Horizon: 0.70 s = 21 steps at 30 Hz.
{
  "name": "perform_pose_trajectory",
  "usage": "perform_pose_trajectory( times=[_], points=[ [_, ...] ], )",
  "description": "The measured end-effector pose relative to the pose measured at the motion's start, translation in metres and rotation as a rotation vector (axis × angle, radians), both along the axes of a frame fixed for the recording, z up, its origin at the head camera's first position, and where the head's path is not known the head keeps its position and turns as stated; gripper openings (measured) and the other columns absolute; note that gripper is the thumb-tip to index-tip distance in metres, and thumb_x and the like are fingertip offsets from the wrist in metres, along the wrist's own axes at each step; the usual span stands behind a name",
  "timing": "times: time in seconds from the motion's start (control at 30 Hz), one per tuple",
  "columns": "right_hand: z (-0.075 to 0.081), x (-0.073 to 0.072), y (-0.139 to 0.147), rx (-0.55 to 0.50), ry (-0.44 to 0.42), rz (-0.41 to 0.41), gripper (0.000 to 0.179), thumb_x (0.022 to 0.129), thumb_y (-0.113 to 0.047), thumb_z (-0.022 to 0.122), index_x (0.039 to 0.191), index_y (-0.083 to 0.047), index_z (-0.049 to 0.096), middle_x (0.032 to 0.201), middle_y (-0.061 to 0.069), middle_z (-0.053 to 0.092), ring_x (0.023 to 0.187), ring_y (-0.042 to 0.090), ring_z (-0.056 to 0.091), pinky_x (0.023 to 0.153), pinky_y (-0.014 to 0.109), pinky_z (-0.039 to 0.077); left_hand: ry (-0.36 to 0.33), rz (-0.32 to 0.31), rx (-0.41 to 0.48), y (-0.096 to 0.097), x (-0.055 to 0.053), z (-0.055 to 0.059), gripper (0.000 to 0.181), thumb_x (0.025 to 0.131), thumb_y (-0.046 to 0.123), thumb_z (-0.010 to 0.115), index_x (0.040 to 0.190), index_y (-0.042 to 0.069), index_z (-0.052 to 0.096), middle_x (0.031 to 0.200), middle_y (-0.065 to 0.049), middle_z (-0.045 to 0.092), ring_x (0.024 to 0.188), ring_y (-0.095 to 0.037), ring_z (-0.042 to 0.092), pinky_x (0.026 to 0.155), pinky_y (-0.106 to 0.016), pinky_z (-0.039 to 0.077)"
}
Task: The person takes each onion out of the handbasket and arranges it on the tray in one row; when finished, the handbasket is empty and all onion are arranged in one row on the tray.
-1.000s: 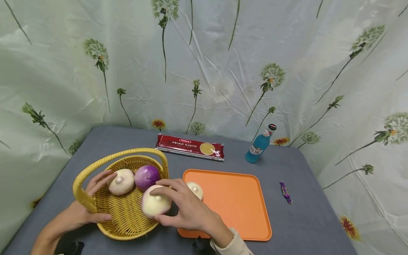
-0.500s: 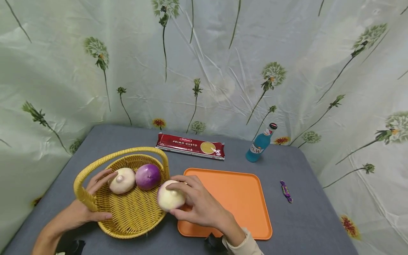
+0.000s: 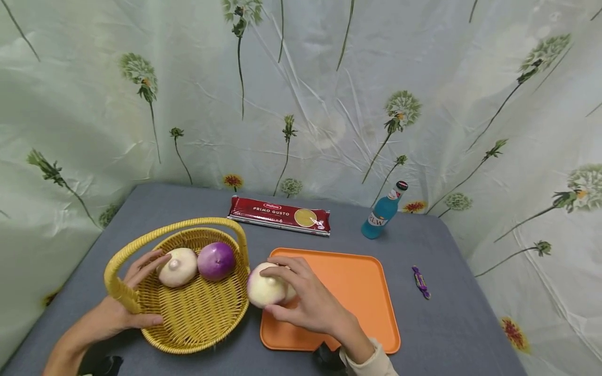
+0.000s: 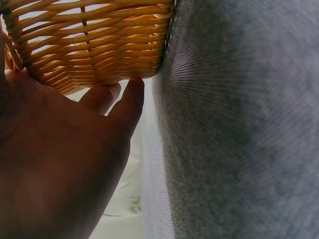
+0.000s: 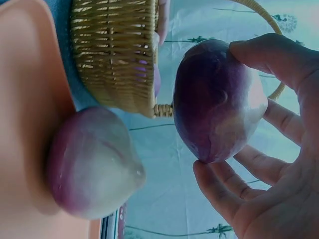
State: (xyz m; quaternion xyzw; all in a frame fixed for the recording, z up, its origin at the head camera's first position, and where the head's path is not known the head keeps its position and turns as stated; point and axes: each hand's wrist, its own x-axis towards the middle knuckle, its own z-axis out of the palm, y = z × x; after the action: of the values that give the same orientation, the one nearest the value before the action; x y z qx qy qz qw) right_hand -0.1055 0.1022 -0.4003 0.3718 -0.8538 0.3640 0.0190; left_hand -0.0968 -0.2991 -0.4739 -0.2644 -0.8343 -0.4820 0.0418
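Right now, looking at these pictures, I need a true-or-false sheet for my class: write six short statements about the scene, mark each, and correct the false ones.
1. The right grip holds a purple-and-white turnip. True.
2. The candy lies on the orange tray. False: it lies on the table, to the right of the tray.
3. Two turnips lie in the yellow basket. True.
4. The blue bottle lies on its side. False: it stands upright.
5. The left grip touches the basket. True.
6. No turnip rests on the tray. False: one turnip rests there.
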Motion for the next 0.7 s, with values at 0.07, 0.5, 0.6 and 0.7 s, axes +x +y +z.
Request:
perform_pose_trajectory(
  times=[0.07,0.5,0.6,0.7],
  points=[
    [0.0,0.0,0.003,0.001,-0.019,-0.016,0.051,0.086,-0.029,0.078,0.133,-0.032,0.058,0.143,-0.01,0.049,0.129,0.012,0.042,0.096,0.039,0.048,-0.004,0.002,0.0,0.0,0.0,0.0,0.113,0.061,-0.003,0.089,0.156,0.001,0.028,0.159,-0.019,0.012,0.148,-0.003,0.006,0.103,-0.004,0.011],
    [-0.004,-0.001,0.031,0.037,-0.024,-0.111,0.052,0.084,-0.028,0.081,0.132,-0.032,0.058,0.146,-0.008,0.049,0.129,0.016,0.042,0.093,0.042,0.05,-0.028,0.013,0.004,0.001,0.002,0.003,0.114,0.061,-0.003,0.089,0.157,0.003,0.027,0.159,-0.017,0.012,0.147,-0.001,0.006,0.101,-0.003,0.01],
    [-0.004,-0.002,0.036,0.041,-0.018,-0.12,0.052,0.084,-0.028,0.081,0.131,-0.031,0.059,0.146,-0.007,0.049,0.129,0.016,0.043,0.094,0.043,0.051,-0.025,0.015,0.006,0.001,0.003,0.003,0.114,0.061,-0.003,0.089,0.157,0.003,0.028,0.158,-0.018,0.012,0.147,-0.001,0.006,0.102,-0.003,0.01],
    [-0.005,-0.003,0.039,0.047,-0.015,-0.134,0.051,0.084,-0.028,0.081,0.13,-0.031,0.06,0.146,-0.006,0.049,0.129,0.016,0.043,0.094,0.043,0.051,-0.016,0.016,0.007,0.002,0.002,0.004,0.114,0.06,-0.004,0.09,0.156,0.001,0.028,0.158,-0.02,0.013,0.147,-0.001,0.007,0.103,-0.004,0.01]
  ],
)
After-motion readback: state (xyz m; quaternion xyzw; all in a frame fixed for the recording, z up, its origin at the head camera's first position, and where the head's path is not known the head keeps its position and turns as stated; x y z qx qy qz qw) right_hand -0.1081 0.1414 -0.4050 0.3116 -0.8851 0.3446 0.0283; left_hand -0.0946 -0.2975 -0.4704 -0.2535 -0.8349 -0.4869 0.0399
